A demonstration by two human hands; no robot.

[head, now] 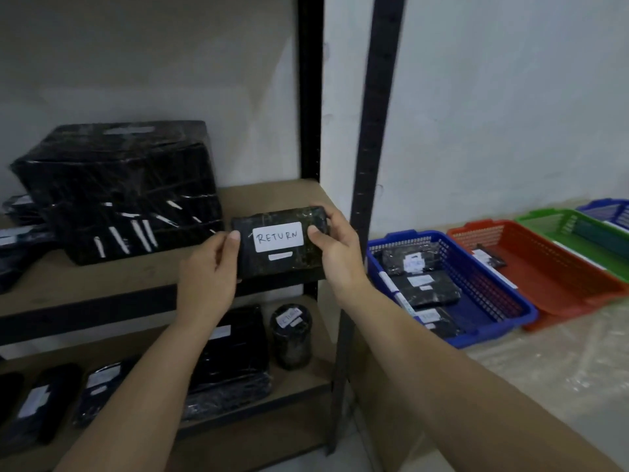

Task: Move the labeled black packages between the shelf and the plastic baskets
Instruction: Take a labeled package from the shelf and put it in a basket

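Both hands, left and right, pinch the small black package at nine and three o'clock; it looks light, stiff, slippery.

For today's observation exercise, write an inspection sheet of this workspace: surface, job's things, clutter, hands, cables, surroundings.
Surface: brown shelf board; plastic-covered counter at right.
Job's things: RETURN package held up before the shelf; blue basket holds several labeled packages; red basket holds one.
Clutter: large wrapped bundle; black cylinder and flat packages on the lower shelf.
Hands: left hand and right hand grip the package's ends.
Cables: nothing seen.
Surroundings: white wall; green basket beyond the red.
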